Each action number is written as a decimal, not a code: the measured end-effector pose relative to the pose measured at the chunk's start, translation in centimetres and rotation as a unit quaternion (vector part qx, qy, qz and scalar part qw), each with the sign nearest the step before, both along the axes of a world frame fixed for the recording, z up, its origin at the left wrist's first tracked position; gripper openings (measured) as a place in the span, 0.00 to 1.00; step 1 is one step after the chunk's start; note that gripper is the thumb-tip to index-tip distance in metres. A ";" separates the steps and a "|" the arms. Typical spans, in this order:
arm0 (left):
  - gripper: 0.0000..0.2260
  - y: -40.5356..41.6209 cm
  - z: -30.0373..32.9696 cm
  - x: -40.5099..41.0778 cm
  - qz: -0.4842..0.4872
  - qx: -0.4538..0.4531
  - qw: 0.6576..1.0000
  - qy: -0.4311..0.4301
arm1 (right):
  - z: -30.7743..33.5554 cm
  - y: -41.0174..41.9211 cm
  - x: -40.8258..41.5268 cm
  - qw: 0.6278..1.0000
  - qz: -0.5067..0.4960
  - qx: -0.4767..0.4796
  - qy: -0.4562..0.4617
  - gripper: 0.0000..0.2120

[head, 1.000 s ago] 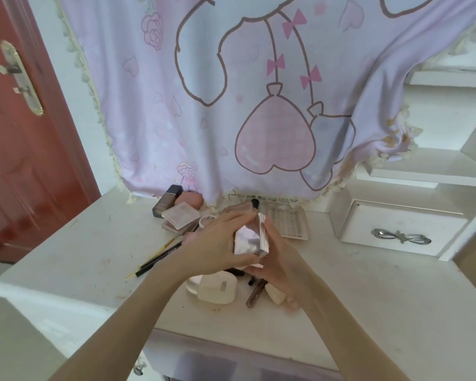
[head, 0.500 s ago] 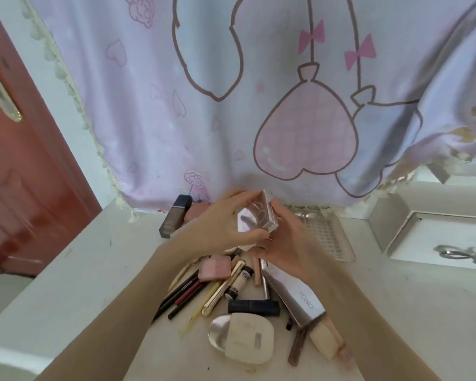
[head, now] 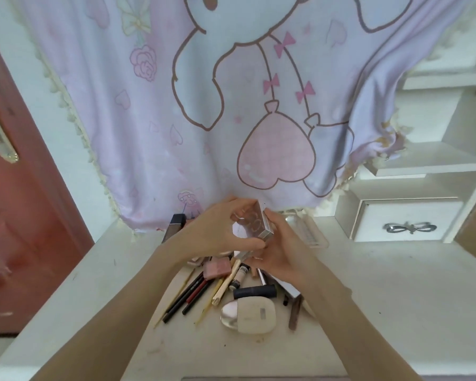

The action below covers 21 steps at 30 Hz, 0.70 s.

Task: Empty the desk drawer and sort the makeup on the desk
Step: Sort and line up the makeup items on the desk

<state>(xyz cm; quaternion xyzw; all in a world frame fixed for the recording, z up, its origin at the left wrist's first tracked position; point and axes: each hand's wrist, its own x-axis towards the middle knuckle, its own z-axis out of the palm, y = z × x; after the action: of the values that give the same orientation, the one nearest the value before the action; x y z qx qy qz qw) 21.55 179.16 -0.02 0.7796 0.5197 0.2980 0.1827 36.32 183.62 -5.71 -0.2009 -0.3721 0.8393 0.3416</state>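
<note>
Both hands hold a small silvery makeup box (head: 254, 224) above the white desk (head: 396, 292), near the hanging cloth. My left hand (head: 217, 232) grips its left side with curled fingers and thumb. My right hand (head: 283, 251) cups its right and lower edge. Under the hands lies a heap of makeup: a pink compact (head: 217, 267), dark pencils (head: 187, 296), a cream stick (head: 227, 284), a small tube (head: 238, 277), a black lipstick tube (head: 254, 292), a cream cushion compact (head: 250, 314) and a brown stick (head: 294, 314).
A pink-and-lilac cartoon cloth (head: 231, 119) hangs behind the desk. A dark foundation bottle (head: 173, 228) stands at its hem. A clear lash tray (head: 311, 232) lies to the right. A small shut drawer with a bow handle (head: 408, 228) sits under shelves. A red door (head: 17, 215) is at left.
The camera view has tilted and moved closer to the desk, so the heap of makeup now shows below the hands. Both hands keep hold of the silvery box, turned slightly.
</note>
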 end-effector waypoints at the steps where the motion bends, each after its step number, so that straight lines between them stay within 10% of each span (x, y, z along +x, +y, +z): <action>1: 0.22 -0.4 0.1 -0.5 0.005 -0.006 1.000 -0.001 | 0.2 -0.4 -0.5 1.000 0.003 0.003 -0.012 0.21; 7: 0.38 -2.8 0.0 -4.4 0.055 -0.074 0.995 -0.032 | 1.2 -2.6 -4.6 0.999 -0.015 0.042 0.016 0.13; 12: 0.23 -5.7 0.0 -8.3 0.095 -0.062 0.989 -0.097 | 1.8 -3.6 -7.5 0.984 -0.045 0.172 0.000 0.05; 21: 0.12 -6.9 -0.4 -9.6 0.120 -0.069 0.960 -0.244 | 2.1 -5.0 -9.6 0.839 -0.163 0.492 -0.168 0.33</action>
<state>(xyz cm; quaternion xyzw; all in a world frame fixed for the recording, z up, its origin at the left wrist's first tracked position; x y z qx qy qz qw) 11.91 172.25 -0.44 0.6005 0.5686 0.4621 0.3202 26.72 178.67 -3.58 -0.2024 -0.7494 0.4316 0.4595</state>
